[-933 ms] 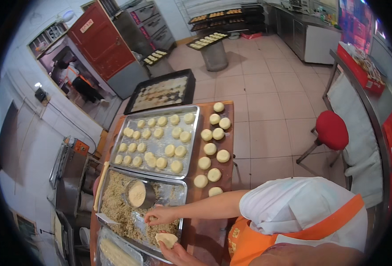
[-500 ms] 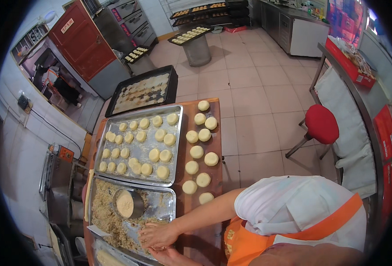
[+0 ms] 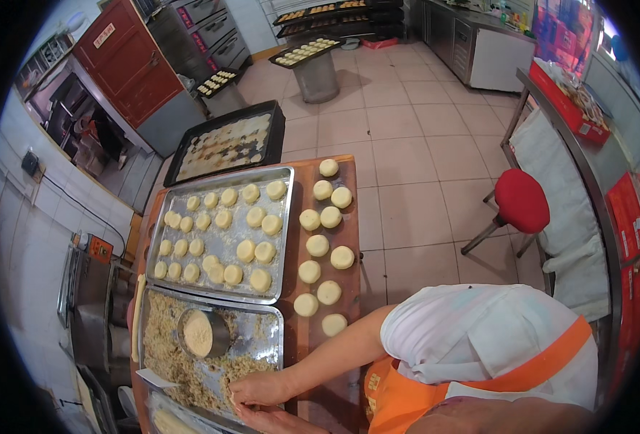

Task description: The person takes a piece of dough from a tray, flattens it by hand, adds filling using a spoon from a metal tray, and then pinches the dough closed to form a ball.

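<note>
My right hand is over the lower end of a metal tray, its fingers curled together and pressed toward the other hand. What lies in the fingers, if anything, is hidden. Just below it and touching it is my left hand, with its fingers mostly out of sight. Yellowish crumbly filling is spread in this tray. A round metal bowl of pale powder stands in the filling. Against the upper edge of the tray is a larger baking tray with many round pale dough pieces.
More dough rounds line the wooden table's right side. A black baking pan sits past its far end. A red stool stands on the tiled floor. Filled trays rest on stands farther back. A white scraper-like piece lies by the filling.
My right hand's fingers, spread flat over the left hand before, are now curled in. The view has shifted slightly, moving the whole scene a little left.
</note>
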The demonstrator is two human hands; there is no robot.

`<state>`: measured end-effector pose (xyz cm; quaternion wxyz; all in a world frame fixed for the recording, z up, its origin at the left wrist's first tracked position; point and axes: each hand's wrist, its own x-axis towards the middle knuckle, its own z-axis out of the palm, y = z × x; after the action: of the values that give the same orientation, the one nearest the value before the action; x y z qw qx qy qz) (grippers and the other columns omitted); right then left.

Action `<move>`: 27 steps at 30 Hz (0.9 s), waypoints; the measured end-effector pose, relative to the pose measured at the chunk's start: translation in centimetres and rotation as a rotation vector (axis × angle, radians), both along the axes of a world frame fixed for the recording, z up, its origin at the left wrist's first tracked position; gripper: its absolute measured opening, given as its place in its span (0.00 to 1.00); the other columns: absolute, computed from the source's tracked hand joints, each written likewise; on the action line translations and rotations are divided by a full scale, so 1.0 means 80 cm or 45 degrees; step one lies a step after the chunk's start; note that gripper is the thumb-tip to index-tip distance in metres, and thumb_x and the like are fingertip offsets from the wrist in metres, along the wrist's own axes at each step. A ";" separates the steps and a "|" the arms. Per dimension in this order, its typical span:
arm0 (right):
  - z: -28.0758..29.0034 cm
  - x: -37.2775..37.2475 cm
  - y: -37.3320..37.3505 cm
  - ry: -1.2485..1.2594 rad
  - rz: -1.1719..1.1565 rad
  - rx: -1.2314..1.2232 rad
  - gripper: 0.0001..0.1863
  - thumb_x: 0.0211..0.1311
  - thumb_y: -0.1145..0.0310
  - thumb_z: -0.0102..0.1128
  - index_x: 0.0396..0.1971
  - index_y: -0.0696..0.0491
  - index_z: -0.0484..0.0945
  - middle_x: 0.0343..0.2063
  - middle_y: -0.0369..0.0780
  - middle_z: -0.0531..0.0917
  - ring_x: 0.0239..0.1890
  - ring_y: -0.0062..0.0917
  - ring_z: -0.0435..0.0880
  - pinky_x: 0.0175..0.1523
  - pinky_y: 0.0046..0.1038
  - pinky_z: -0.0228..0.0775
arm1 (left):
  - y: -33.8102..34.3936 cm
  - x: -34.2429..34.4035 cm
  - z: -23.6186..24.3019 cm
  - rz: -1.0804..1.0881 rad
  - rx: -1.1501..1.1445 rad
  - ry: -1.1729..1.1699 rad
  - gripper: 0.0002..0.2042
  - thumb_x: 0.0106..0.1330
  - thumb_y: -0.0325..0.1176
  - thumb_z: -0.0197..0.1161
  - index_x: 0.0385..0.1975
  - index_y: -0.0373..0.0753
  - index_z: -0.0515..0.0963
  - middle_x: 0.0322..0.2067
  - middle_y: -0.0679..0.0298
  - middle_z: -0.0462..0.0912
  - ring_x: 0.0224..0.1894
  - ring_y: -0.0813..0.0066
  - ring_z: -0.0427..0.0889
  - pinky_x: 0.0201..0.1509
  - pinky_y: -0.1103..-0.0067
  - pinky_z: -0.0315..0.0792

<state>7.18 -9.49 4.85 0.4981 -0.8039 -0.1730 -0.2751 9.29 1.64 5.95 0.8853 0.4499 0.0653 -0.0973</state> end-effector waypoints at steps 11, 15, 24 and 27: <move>0.043 0.005 0.005 -0.021 0.193 0.407 0.06 0.60 0.69 0.62 0.35 0.54 0.76 0.34 0.44 0.78 0.38 0.40 0.80 0.44 0.38 0.73 | -0.004 0.013 0.011 0.018 0.012 -0.048 0.14 0.70 0.35 0.58 0.50 0.34 0.75 0.45 0.58 0.81 0.47 0.67 0.81 0.50 0.73 0.79; 0.054 -0.014 0.018 0.518 0.286 0.266 0.17 0.70 0.60 0.51 0.49 0.56 0.74 0.49 0.48 0.79 0.55 0.43 0.77 0.57 0.37 0.71 | -0.011 0.017 0.007 0.018 0.016 -0.031 0.14 0.70 0.35 0.58 0.50 0.34 0.75 0.45 0.59 0.81 0.47 0.67 0.81 0.49 0.73 0.79; -0.067 0.142 0.030 -0.308 -0.013 0.301 0.13 0.67 0.64 0.49 0.21 0.50 0.70 0.20 0.35 0.64 0.24 0.28 0.62 0.32 0.38 0.58 | -0.047 0.015 0.020 -0.064 0.030 -0.029 0.14 0.71 0.36 0.58 0.49 0.35 0.75 0.44 0.59 0.81 0.46 0.68 0.82 0.48 0.74 0.79; -0.038 0.113 0.032 -0.360 -0.313 0.482 0.10 0.65 0.63 0.51 0.26 0.51 0.74 0.24 0.38 0.72 0.29 0.30 0.72 0.35 0.39 0.62 | -0.040 0.017 0.016 -0.052 0.047 -0.023 0.14 0.71 0.37 0.58 0.49 0.35 0.76 0.44 0.60 0.81 0.46 0.69 0.82 0.48 0.74 0.79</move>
<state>16.24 -6.96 1.80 0.5734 -0.6650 -0.0872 -0.4705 10.69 -1.57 7.26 0.8752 0.4684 0.0499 -0.1100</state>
